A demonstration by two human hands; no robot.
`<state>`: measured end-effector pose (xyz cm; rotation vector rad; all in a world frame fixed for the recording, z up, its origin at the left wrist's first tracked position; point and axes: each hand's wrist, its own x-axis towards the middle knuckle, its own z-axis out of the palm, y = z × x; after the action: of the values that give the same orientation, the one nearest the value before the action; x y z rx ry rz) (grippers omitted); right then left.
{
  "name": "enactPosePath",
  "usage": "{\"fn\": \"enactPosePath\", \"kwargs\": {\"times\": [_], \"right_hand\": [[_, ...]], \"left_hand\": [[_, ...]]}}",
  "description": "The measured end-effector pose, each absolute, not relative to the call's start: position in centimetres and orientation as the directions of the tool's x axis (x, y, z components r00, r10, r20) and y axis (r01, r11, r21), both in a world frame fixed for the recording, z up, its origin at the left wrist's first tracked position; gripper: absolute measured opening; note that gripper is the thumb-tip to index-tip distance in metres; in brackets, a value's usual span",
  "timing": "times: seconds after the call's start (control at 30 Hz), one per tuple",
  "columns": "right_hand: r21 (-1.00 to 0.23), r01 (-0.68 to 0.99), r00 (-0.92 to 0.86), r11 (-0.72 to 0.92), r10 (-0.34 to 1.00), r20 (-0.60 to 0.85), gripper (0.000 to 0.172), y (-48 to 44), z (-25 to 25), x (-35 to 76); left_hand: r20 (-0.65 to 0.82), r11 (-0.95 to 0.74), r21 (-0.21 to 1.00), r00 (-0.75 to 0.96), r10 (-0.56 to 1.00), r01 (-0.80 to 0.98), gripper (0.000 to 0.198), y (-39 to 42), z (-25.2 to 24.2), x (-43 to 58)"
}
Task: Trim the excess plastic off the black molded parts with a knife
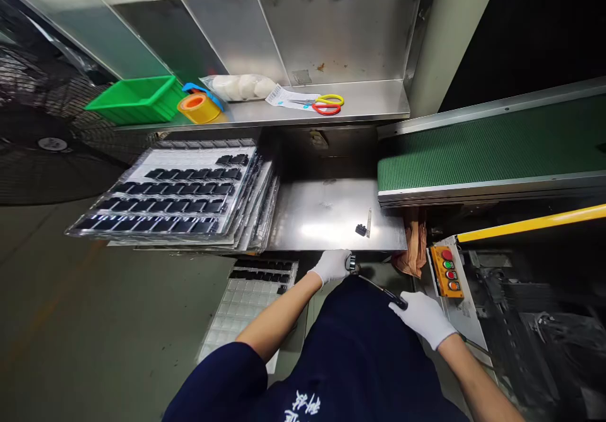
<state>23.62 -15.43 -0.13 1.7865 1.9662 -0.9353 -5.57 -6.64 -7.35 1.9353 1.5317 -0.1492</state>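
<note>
My left hand (334, 267), in a white glove, is closed around a small black part (351, 263) just off the bench's front edge. A white-gloved right hand (423, 316), also mine, grips a black-handled tool (396, 299) with a thin metal shaft. That shaft slants up-left toward the part; whether they touch I cannot tell. What looks like a cord or hose trails behind my right hand. On the metal bench (312, 214) lie another small black part (361, 229) and a slim metal strip (368, 221), side by side.
Stacked clear trays (161, 198) with rows of black parts stand left on the bench. Another tray (239, 308) sits lower down. A shelf holds a green bin (137, 100), yellow tape (199, 108) and scissors (326, 103). Rightward are a green conveyor (492, 141) and button box (447, 272).
</note>
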Motion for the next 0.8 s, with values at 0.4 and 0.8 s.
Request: {"fn": "enactPosePath", "kwargs": {"times": [0.4, 0.8], "right_hand": [[-0.263, 0.961, -0.118, -0.087, 0.729, -0.674, 0.043, -16.2, -0.4, 22.4], [-0.171, 0.973, -0.039, -0.154, 0.625, -0.780, 0.038, -14.8, 1.5, 23.2]], "left_hand": [[-0.573, 0.173, 0.594, 0.262, 0.777, 0.786, 0.027, -8.3, -10.0, -5.0], [-0.677, 0.716, 0.696, 0.379, 0.630, 0.055, 0.052, -7.9, -12.6, -8.0]]}}
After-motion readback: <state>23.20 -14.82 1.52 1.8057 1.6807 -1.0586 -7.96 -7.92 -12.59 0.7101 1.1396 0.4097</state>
